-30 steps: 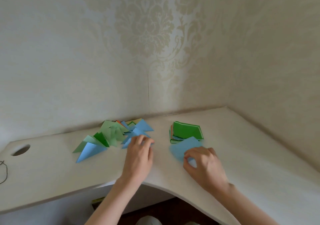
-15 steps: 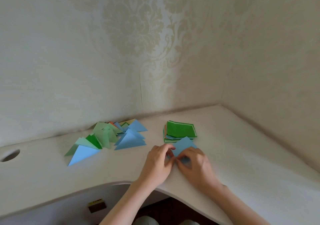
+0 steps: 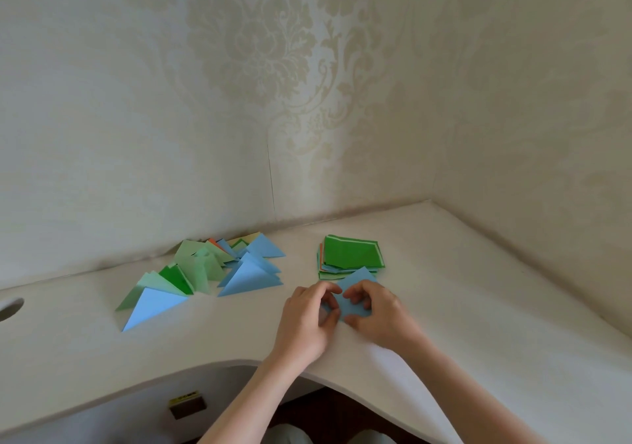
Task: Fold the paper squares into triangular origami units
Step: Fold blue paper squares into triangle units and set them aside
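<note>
Since a second ago the left hand (image 3: pixel 306 320) has left the folded triangles (image 3: pixel 205 272) at centre-left and joined the right hand (image 3: pixel 374 312) on the blue square (image 3: pixel 352 298), just below the paper stack (image 3: pixel 352 253) at frame centre. Both hands' fingers curl narrowly, pinching its near edges against the table (image 3: pixel 513 341), probably to line up corners for the fold.

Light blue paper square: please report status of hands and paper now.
Left hand and right hand both pinch the light blue paper square on the white desk. Fold not finished. Nothing in the way.
</note>
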The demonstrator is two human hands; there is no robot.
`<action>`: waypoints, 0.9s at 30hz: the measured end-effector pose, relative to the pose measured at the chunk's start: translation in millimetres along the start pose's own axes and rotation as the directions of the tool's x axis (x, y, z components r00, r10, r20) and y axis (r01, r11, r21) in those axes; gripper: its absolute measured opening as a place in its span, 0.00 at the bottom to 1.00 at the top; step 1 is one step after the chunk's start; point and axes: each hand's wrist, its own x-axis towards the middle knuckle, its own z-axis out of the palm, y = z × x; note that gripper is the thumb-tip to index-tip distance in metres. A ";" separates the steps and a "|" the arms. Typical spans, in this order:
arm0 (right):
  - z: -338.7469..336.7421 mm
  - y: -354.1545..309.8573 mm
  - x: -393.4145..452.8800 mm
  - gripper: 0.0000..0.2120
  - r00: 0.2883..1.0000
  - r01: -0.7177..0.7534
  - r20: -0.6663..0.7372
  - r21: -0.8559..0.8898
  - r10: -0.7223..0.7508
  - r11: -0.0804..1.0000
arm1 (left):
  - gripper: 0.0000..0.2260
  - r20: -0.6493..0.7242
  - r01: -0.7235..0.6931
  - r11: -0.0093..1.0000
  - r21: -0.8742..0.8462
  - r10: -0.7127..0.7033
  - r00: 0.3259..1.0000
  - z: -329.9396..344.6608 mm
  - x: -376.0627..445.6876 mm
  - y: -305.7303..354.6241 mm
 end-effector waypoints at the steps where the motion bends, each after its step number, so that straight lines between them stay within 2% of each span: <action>1: -2.0 0.6 0.2 0.15 1.000 -0.001 0.021 0.014 0.001 1.000 | 0.14 0.006 0.006 1.000 -0.012 -0.006 1.000 -0.3 -0.1 -0.5; 7: -7.7 5.6 -4.7 0.12 0.997 0.061 0.050 -0.016 -0.060 0.998 | 0.12 0.030 0.021 0.996 -0.088 -0.018 0.999 -8.0 -5.1 0.3; 10: -6.2 6.6 -7.0 0.07 0.998 0.068 -0.004 -0.022 -0.068 0.997 | 0.17 0.054 0.063 0.987 -0.147 -0.055 0.997 -14.8 -7.6 0.3; 13: 2.6 6.1 -9.7 0.06 0.991 0.107 -0.069 -0.093 -0.113 0.990 | 0.21 0.069 0.076 0.988 -0.135 -0.067 0.995 -16.5 -9.1 1.6; 17: 10.8 9.8 -13.8 0.05 0.972 0.165 -0.131 -0.217 -0.197 0.962 | 0.20 0.072 0.058 0.992 -0.108 -0.050 0.996 -16.7 -11.0 4.4; 19: 7.0 8.7 -13.1 0.05 0.981 0.156 -0.091 -0.180 -0.174 0.971 | 0.19 0.059 0.035 0.994 -0.102 -0.029 0.998 -17.5 -11.9 5.2; 23: -11.3 2.9 -12.9 0.06 0.998 0.070 -0.004 0.017 -0.070 0.997 | 0.13 0.018 -0.019 0.997 -0.072 0.021 1.000 -15.4 -10.8 2.2; 27: -18.8 3.2 -19.9 0.04 0.994 0.106 0.013 0.025 -0.106 0.994 | 0.08 -0.009 -0.063 0.997 -0.044 0.062 0.998 -11.4 -8.3 -0.7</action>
